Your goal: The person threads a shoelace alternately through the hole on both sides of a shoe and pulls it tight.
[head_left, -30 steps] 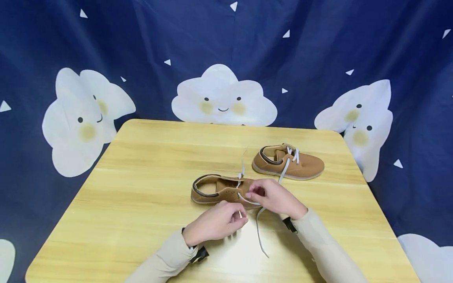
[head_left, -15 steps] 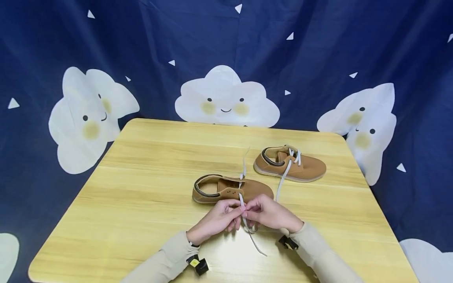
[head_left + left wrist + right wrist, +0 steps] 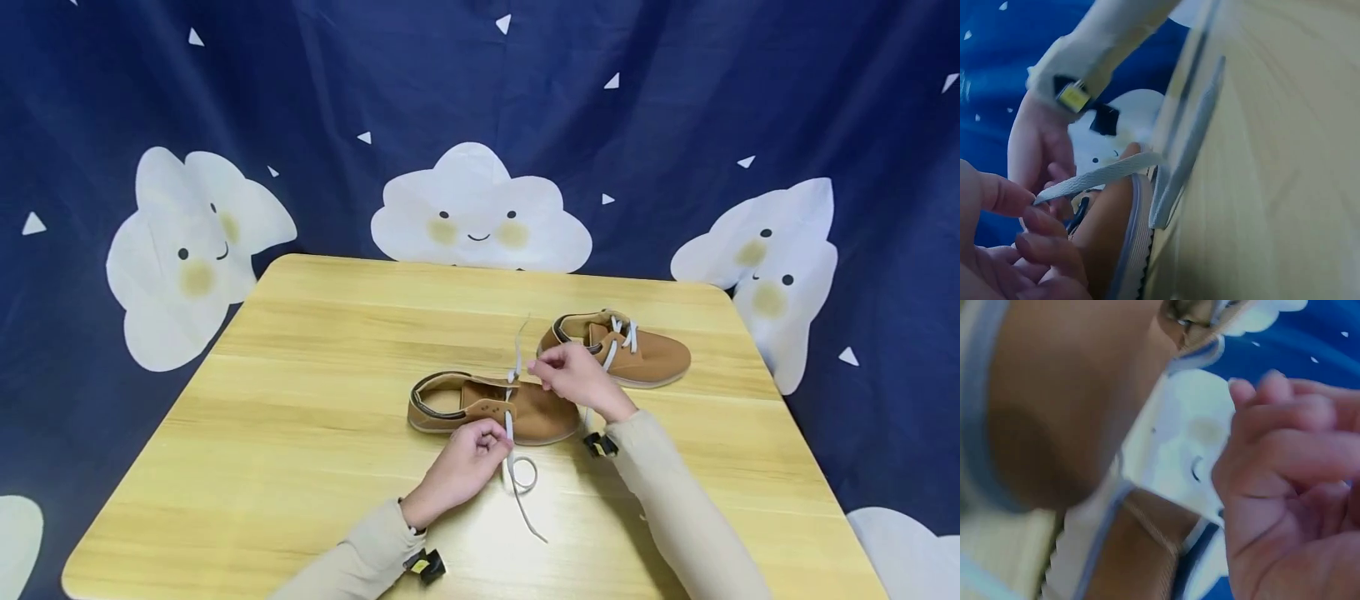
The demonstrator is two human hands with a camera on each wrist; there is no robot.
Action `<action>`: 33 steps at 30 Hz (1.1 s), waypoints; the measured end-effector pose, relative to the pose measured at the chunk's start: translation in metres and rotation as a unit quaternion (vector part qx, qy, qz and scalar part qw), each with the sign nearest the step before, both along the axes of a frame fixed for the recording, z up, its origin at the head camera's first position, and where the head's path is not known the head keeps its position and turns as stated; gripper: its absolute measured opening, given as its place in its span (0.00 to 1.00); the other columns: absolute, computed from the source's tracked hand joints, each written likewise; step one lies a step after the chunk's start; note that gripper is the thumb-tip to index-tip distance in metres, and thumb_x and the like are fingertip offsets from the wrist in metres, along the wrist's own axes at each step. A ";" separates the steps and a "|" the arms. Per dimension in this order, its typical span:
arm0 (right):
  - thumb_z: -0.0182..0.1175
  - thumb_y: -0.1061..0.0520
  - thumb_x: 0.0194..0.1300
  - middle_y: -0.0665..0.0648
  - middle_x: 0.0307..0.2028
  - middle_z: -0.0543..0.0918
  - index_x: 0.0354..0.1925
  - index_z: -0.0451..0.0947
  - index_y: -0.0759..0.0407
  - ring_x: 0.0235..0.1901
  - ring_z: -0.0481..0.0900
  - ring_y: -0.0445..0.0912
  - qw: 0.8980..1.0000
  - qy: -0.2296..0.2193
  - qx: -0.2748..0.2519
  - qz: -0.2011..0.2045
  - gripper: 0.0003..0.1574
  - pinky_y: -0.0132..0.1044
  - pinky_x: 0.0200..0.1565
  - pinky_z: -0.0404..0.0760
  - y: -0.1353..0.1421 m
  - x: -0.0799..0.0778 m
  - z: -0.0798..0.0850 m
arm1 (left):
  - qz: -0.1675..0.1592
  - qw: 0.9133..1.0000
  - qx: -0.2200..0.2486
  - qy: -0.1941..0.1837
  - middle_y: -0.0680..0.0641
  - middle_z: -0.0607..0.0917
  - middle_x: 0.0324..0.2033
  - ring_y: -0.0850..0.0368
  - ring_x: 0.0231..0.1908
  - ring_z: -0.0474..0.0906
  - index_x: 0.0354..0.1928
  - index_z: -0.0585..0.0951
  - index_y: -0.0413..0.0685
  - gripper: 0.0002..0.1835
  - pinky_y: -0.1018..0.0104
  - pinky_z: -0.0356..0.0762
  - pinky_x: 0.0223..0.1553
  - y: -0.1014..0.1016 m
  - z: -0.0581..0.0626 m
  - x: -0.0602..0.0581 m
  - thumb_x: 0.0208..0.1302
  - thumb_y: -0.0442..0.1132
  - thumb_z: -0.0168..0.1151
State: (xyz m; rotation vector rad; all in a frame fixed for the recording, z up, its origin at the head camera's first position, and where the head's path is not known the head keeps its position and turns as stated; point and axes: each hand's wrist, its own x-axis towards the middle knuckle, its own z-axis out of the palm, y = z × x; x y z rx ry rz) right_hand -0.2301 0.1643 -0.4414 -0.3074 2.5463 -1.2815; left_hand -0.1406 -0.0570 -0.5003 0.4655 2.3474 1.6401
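Note:
A brown shoe [image 3: 547, 421] lies in front of me, toe to the right, its lace run through the front eyelets. My left hand [image 3: 461, 462] pinches the near part of the grey-white shoelace [image 3: 1094, 178] between thumb and forefinger, beside the shoe. Below that hand the lace forms a small loop and trails onto the table. Over the shoe's far side is my right hand [image 3: 576, 377], its fingers loosely bent and nothing visible between them in the right wrist view. Close to its fingertips, the far lace end [image 3: 517, 346] stretches away from the shoe.
A second brown shoe [image 3: 656, 358], with white lace through its eyelets, sits behind to the right, partly covered by my right hand. Both shoes are on a light wooden table [image 3: 300, 400]. Behind hangs a dark blue curtain [image 3: 420, 67] with cloud prints.
Both hands came together at the near lace. Since then my right hand has let go and moved away across the shoe, while my left hand keeps hold. The shoe's toe is uncovered now.

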 end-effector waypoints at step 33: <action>0.63 0.58 0.73 0.46 0.22 0.76 0.46 0.79 0.67 0.17 0.64 0.37 0.976 -0.120 -0.168 -0.068 0.12 0.27 0.17 0.57 -0.030 -0.018 -0.029 | 0.005 0.742 -0.339 0.578 0.54 0.80 0.26 0.58 0.30 0.68 0.28 0.83 0.49 0.09 0.68 0.60 0.31 0.002 0.030 0.030 0.64 0.35 0.57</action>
